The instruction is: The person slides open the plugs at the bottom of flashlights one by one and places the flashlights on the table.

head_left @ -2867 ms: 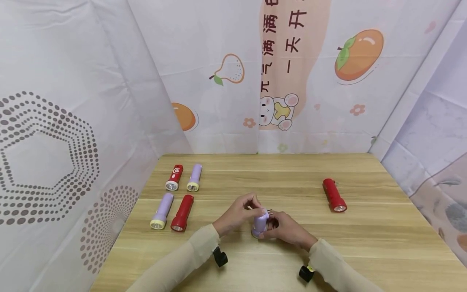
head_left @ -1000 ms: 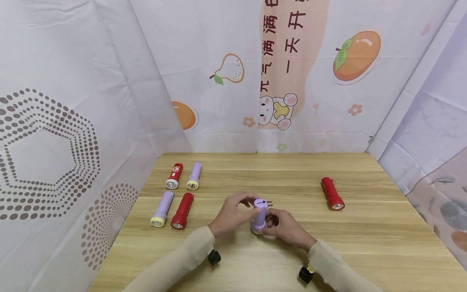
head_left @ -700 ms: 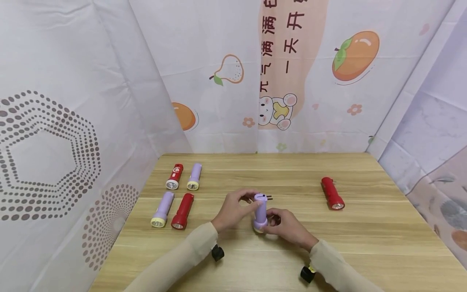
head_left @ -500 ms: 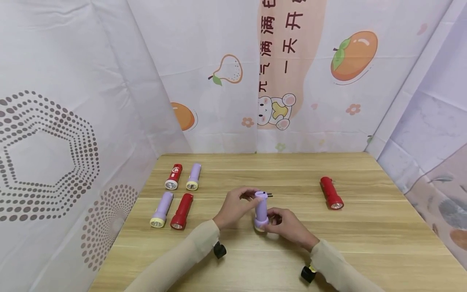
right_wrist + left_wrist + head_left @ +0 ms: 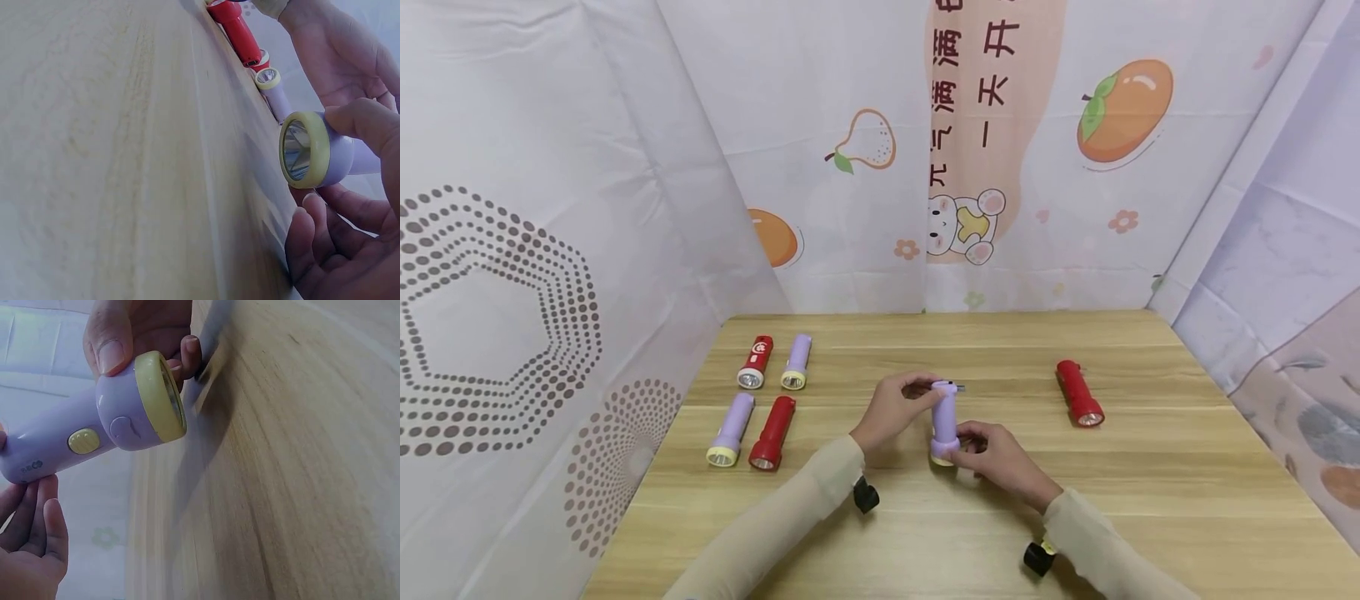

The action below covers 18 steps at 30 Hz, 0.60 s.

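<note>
A lilac flashlight (image 5: 944,421) with a pale yellow lens ring (image 5: 159,397) is held between my two hands, lens end down and slightly clear of the table. My left hand (image 5: 891,410) pinches its tail end, where small metal prongs (image 5: 961,387) stick out to the right. Around the wide head, my right hand (image 5: 1000,462) grips with thumb and fingers. The left wrist view shows a yellow switch (image 5: 84,441) on the barrel. In the right wrist view the reflector (image 5: 296,150) faces the camera, unlit.
Two red flashlights (image 5: 756,362) (image 5: 772,433) and two lilac ones (image 5: 797,362) (image 5: 731,431) lie in two rows at the left of the wooden table (image 5: 880,533). Another red flashlight (image 5: 1080,394) lies alone at the right. Printed curtains (image 5: 850,250) stand behind the table and at both sides.
Both hands have moved the lilac flashlight a little farther from me and to the right. The left thumb has come off the top of its tail, and the barrel shows more fully.
</note>
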Each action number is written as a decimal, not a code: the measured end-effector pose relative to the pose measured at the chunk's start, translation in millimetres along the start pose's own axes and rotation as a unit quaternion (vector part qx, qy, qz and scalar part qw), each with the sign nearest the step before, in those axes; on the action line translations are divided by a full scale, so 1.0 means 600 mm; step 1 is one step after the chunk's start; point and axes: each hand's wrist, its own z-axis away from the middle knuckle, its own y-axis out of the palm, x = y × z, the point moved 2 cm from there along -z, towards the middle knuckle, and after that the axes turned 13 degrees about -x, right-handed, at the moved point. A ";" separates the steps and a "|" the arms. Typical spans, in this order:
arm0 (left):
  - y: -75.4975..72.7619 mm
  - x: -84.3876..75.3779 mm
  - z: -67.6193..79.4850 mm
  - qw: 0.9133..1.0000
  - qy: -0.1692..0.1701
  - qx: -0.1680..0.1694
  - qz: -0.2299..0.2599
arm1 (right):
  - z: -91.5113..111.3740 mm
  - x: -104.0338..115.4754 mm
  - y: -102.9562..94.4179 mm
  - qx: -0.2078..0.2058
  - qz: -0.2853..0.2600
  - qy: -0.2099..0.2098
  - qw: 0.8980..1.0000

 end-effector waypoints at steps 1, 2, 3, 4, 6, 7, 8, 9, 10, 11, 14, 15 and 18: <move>0.001 -0.001 -0.001 1.000 0.000 0.001 0.001 | 0.000 0.000 -0.002 -0.002 0.001 0.000 1.000; 0.002 -0.002 -0.003 1.000 -0.001 0.002 0.002 | -0.001 0.000 -0.004 -0.004 0.003 0.001 1.000; 0.004 -0.002 -0.005 1.000 -0.001 0.003 0.004 | -0.001 0.000 -0.005 -0.006 0.004 0.002 1.000; 0.005 -0.002 -0.006 1.000 -0.001 0.004 0.004 | -0.002 0.000 -0.007 -0.008 0.005 0.003 1.000; 0.008 -0.002 -0.010 1.000 0.001 0.004 0.004 | -0.002 0.000 -0.010 -0.013 0.008 0.005 1.000; 0.009 -0.002 -0.012 1.000 0.001 0.005 0.003 | -0.002 0.001 -0.011 -0.014 0.009 0.007 1.000; 0.011 -0.001 -0.014 1.000 0.001 0.006 0.002 | -0.002 0.001 -0.012 -0.016 0.011 0.008 1.000; 0.013 -0.001 -0.015 1.000 0.000 0.007 -0.001 | -0.001 0.001 -0.014 -0.018 0.012 0.008 1.000; 0.015 0.000 -0.017 1.000 -0.002 0.008 -0.005 | -0.001 0.001 -0.015 -0.018 0.012 0.009 1.000; 0.017 0.000 -0.018 1.000 -0.004 0.011 -0.008 | 0.000 0.001 -0.016 -0.019 0.014 0.009 1.000; 0.024 0.001 -0.021 1.000 -0.014 0.019 -0.018 | 0.002 0.000 -0.021 -0.022 0.016 0.015 1.000; 0.027 0.001 -0.021 0.999 -0.016 0.022 -0.023 | 0.002 -0.001 -0.023 -0.023 0.017 0.017 0.999; 0.035 0.001 -0.024 0.999 -0.016 0.026 -0.032 | 0.004 -0.003 -0.027 -0.025 0.021 0.024 0.999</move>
